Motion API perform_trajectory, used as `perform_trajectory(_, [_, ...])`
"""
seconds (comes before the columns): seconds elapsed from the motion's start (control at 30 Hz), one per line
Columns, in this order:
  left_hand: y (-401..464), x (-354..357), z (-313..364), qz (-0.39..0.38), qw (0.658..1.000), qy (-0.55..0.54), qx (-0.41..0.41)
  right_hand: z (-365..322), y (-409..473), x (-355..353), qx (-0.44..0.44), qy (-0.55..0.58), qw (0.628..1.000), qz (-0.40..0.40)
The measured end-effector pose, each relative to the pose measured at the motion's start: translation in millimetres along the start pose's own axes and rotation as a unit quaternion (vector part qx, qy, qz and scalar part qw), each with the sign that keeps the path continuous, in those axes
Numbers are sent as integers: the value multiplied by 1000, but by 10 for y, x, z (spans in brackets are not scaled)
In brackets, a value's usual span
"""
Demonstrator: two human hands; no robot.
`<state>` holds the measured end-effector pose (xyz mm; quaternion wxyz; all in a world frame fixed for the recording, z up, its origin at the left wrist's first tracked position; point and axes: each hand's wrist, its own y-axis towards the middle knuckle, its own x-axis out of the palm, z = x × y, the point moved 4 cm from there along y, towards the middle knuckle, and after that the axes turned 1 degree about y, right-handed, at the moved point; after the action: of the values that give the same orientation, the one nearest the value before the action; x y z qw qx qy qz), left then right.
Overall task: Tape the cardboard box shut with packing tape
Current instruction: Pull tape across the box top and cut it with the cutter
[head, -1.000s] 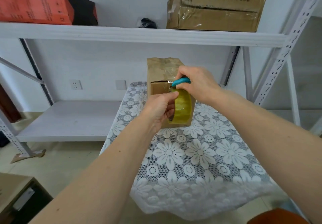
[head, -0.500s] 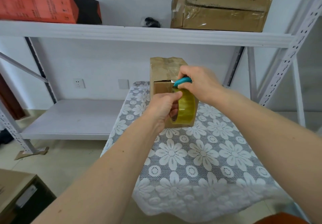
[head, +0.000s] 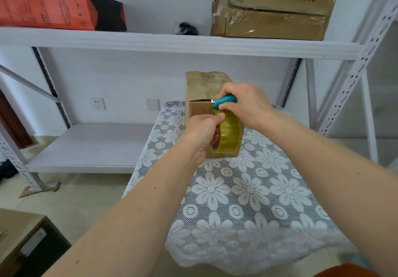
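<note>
Person, head view: two forearms showing, both bare from frame edge to wrist, no sleeves appearing. Left hand [head: 202, 132] wearing no glove, no ring, no watch showing. Right hand [head: 247, 104] likewise going bare, wrist carrying no band. Small dark moles dotting left forearm. Nothing else of body or clothing showing clearly.

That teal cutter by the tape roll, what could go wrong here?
The teal-handled cutter in the right hand has its blade close to the left hand's fingers on the yellowish packing tape roll; a slip might nick them. The small brown cardboard box stands unbraced and could tip.
</note>
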<state>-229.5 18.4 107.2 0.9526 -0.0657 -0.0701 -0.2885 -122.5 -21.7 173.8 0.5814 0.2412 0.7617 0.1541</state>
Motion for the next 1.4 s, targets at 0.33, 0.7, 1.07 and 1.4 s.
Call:
perform_trajectory(0.33, [-5,9,3,13,1000,-3,-6,46,-34,-35,4,18,1000,-1])
perform_trajectory(0.7, [-34,24,25,10,1000,-27,-8,149,-69,-94,25,22,999,5])
perform_trajectory(1.07, [-59,40,50,13,1000,-21,-6,192,-99,-116,46,31,998,7])
perform_trajectory(1.4, [-59,41,56,13,1000,-22,-5,235,-133,-143,64,20,998,5])
